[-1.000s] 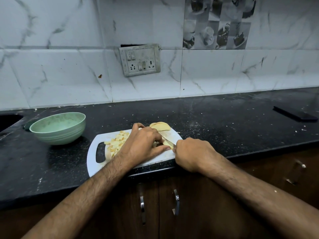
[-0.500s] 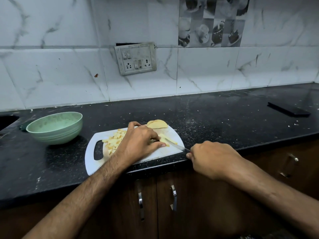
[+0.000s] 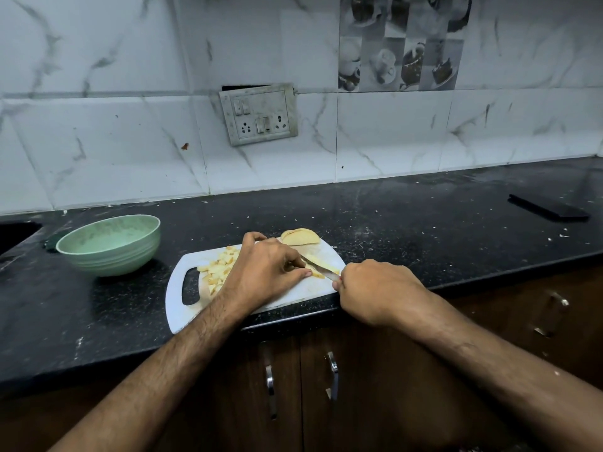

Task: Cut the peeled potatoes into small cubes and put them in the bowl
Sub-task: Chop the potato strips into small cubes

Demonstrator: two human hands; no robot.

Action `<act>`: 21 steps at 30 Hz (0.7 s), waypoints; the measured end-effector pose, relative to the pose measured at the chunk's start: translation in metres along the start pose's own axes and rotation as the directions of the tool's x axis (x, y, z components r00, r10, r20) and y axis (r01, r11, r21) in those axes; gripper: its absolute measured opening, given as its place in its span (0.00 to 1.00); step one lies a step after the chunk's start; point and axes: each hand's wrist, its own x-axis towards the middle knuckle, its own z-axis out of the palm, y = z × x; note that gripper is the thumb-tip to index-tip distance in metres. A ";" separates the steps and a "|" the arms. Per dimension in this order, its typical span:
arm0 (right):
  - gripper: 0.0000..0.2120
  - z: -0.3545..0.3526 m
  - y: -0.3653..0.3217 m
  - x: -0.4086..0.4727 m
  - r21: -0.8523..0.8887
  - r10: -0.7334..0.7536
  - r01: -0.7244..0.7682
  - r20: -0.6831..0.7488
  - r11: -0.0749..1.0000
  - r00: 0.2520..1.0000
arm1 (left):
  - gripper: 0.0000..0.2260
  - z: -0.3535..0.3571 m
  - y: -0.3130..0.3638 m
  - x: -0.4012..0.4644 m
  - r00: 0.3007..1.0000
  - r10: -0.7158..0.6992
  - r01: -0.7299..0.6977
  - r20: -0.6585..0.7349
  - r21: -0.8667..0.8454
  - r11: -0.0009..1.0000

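A white cutting board (image 3: pixel 287 295) lies at the counter's front edge. My left hand (image 3: pixel 264 272) presses down on potato strips (image 3: pixel 318 272) in the board's middle, fingers curled over them. My right hand (image 3: pixel 375 288) grips the handle of a knife (image 3: pixel 318 267) whose blade lies across the strips under my left fingertips. A heap of small potato cubes (image 3: pixel 220 267) sits on the board's left part. Sliced potato halves (image 3: pixel 300 237) rest at the board's far edge. The green bowl (image 3: pixel 111 244) stands to the left of the board; I see nothing in it.
The black counter (image 3: pixel 424 230) carries scattered crumbs. A flat dark object (image 3: pixel 548 210) lies at the far right. A sink cut-out (image 3: pixel 16 233) opens at the far left. Wooden cabinet doors with metal handles (image 3: pixel 332 375) sit below the counter. A switch panel (image 3: pixel 259 114) hangs on the tiled wall.
My right hand drew the knife back to the right off the board, then came forward again; the blade now lies across the strips. My left hand stayed on the potato.
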 end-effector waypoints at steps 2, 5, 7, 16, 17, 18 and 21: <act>0.14 0.001 -0.002 -0.001 -0.018 0.007 -0.007 -0.012 1.000 1.000 | 0.10 0.000 0.000 0.000 1.000 -0.002 0.002 0.004 0.007 1.000; 0.12 0.004 -0.007 -0.004 -0.050 0.004 -0.006 -0.044 0.999 0.999 | 0.11 0.002 0.000 0.000 1.000 0.000 0.000 0.008 0.020 1.000; 0.13 0.009 -0.013 -0.007 -0.068 -0.003 -0.001 -0.056 0.998 0.998 | 0.11 0.002 -0.001 0.000 1.000 0.004 -0.004 -0.004 0.022 1.000; 0.14 0.005 -0.003 0.013 0.010 -0.014 0.013 0.057 1.000 0.998 | 0.09 0.004 -0.003 0.001 0.999 0.049 -0.049 -0.009 -0.027 0.998; 0.15 0.007 -0.001 0.015 0.027 -0.011 0.009 0.078 1.000 0.997 | 0.09 0.004 -0.003 0.000 0.999 0.052 -0.052 -0.011 -0.021 0.998; 0.16 0.008 0.001 0.017 0.038 -0.012 0.009 0.089 0.999 0.996 | 0.10 0.004 -0.003 0.000 0.998 0.053 -0.054 -0.015 -0.007 0.999; 0.17 0.009 0.002 0.017 0.021 -0.037 0.035 0.072 0.999 0.997 | 0.12 0.002 0.000 0.000 0.998 0.052 -0.050 -0.030 0.066 0.997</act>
